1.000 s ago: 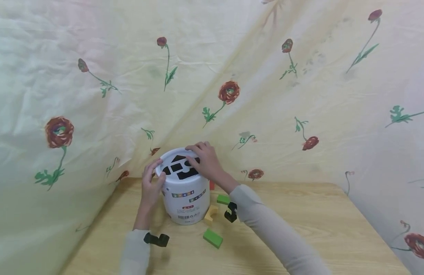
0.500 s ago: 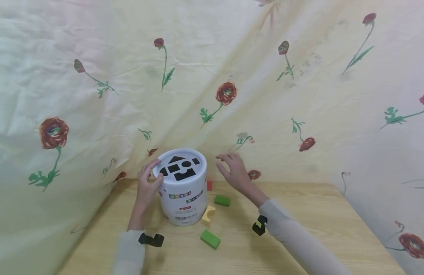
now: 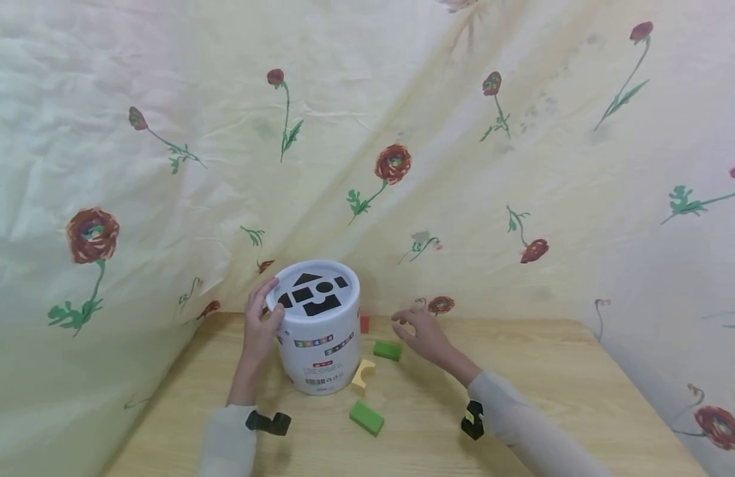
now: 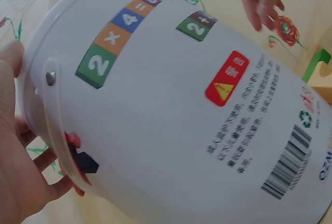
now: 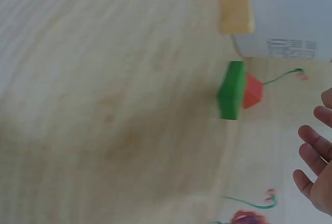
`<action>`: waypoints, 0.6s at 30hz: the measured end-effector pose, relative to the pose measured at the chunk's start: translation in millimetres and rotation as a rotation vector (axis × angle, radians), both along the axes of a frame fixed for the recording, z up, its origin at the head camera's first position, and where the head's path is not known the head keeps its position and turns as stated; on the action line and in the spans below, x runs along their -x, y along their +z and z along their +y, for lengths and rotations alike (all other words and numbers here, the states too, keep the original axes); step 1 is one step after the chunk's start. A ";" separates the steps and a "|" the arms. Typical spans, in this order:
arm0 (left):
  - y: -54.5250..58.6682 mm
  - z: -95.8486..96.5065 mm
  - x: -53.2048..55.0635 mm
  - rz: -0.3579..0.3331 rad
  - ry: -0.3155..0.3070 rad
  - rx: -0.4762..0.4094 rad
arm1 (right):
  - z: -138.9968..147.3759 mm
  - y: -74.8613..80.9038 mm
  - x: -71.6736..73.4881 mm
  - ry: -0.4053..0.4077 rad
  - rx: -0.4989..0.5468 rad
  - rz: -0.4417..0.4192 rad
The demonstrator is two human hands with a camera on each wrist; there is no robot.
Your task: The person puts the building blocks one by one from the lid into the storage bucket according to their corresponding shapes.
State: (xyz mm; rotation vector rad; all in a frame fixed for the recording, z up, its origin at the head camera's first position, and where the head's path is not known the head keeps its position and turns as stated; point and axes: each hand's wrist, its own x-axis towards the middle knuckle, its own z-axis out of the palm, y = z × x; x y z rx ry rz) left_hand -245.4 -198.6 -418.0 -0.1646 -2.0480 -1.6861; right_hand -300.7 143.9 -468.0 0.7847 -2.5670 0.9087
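A white shape-sorter bucket [image 3: 320, 348] stands on the wooden table, its lid cut with black shape openings. My left hand [image 3: 260, 324] holds it at the upper left, thumb at the rim [image 4: 31, 42] and fingers round the side. My right hand [image 3: 427, 334] is bare of any object, fingers loosely bent, to the right of the bucket. Nearest to it lies a green rectangular block [image 3: 388, 350], with a red block [image 5: 252, 90] just beyond. A yellow arch-shaped block [image 3: 361, 377] lies against the bucket's lower right side.
A second green block [image 3: 366, 418] lies on the table [image 3: 522, 397] in front of the bucket. Floral cloth [image 3: 463, 165] hangs behind and along both sides of the table. Each wrist wears a black strap mount.
The right hand has left the bucket's lid, moving right and then down toward the far green block. The left hand has stayed at the bucket's rim.
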 end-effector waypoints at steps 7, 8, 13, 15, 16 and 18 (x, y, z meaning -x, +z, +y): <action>-5.7 5.1 2.0 -0.001 0.010 -0.048 | 7.6 -25.2 -5.3 0.002 -0.003 -0.125; -6.2 5.5 2.0 -0.001 0.010 -0.047 | 8.3 -27.1 -5.8 0.003 0.004 -0.144; -7.3 5.6 1.9 0.003 0.013 -0.047 | 8.7 -33.7 -6.4 0.020 0.045 -0.221; -6.6 5.3 1.6 0.004 0.014 -0.047 | 8.0 -35.7 -5.9 0.027 0.050 -0.240; -6.2 5.2 1.4 0.004 0.016 -0.045 | 7.7 -36.8 -5.5 0.030 0.048 -0.244; -5.4 4.7 0.9 0.002 0.017 -0.042 | 6.9 -39.0 -4.6 0.036 0.046 -0.251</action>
